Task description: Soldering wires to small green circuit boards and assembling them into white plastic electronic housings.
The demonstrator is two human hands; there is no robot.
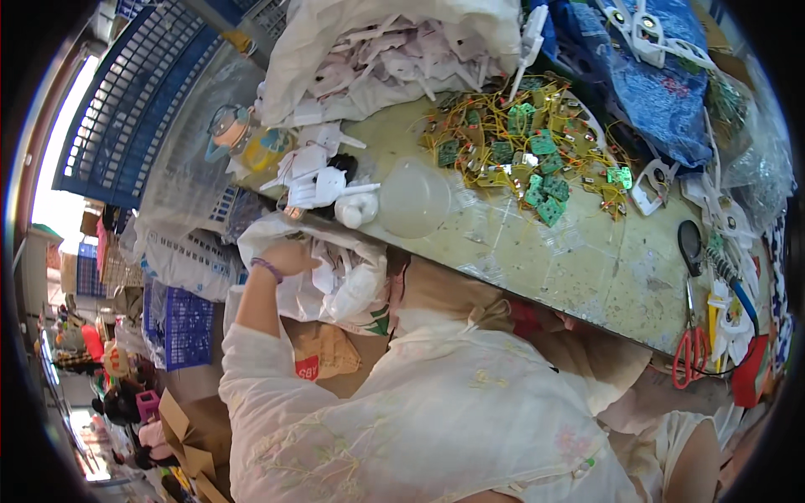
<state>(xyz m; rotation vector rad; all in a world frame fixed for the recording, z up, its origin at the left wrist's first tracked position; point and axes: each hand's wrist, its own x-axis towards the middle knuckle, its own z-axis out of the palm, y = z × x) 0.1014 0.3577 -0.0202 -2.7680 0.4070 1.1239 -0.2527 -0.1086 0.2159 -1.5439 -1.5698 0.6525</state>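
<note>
My left hand, with a purple band at its wrist, reaches into the mouth of a white woven sack beside the table's left edge. White plastic parts lie in that sack next to my fingers. The fingertips are too hidden to show whether they grip a part. On the table corner just above are white plastic pieces, a small white round container and a clear round plastic lid or dish. My right hand is out of sight.
A heap of green circuit boards with yellow wires covers part of the table. A larger sack of white parts stands behind it. Red-handled scissors, black-handled scissors and a blue bag are at right. Blue crates stand left.
</note>
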